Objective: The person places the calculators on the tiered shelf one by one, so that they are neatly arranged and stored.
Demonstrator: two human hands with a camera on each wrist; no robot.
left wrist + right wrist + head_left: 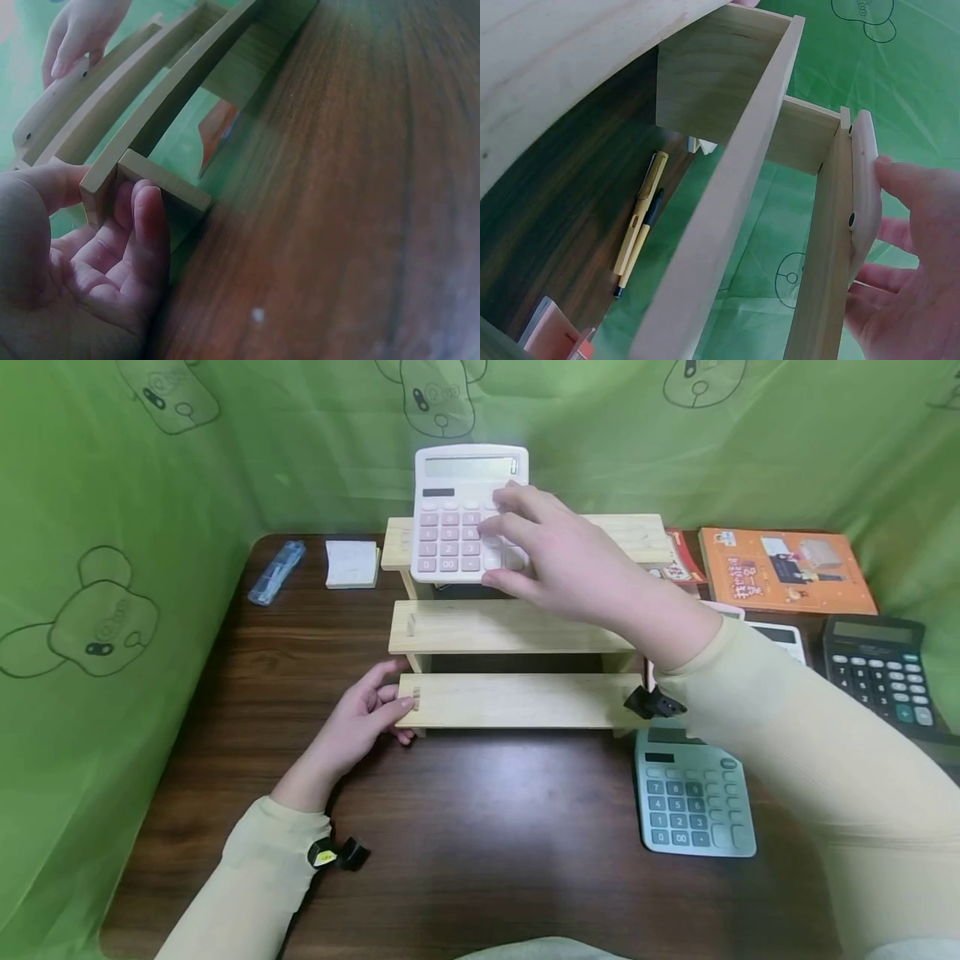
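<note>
A three-tier wooden shelf (pixel 517 702) stands on the brown table. At the left end of its lowest step, my left hand (pixel 360 718) grips the board, thumb on top and fingers curled beneath, as the left wrist view shows. A white calculator with pink keys (pixel 447 539) lies on the left part of the top step, its display reading 0. Over its right side, my right hand (pixel 555 547) holds it with bent fingers; thumb and fingertips touch the face. Other fingers (pixel 885 277) reach its right end in the right wrist view.
Right of the shelf lie a green calculator (pixel 693 802), a black calculator (pixel 881 668) and partly covered white ones. An orange book (pixel 787 572) lies behind them. White notepaper (pixel 352 564) and a blue packet (pixel 276 572) lie back left. Pens (pixel 641 217) lie under the shelf.
</note>
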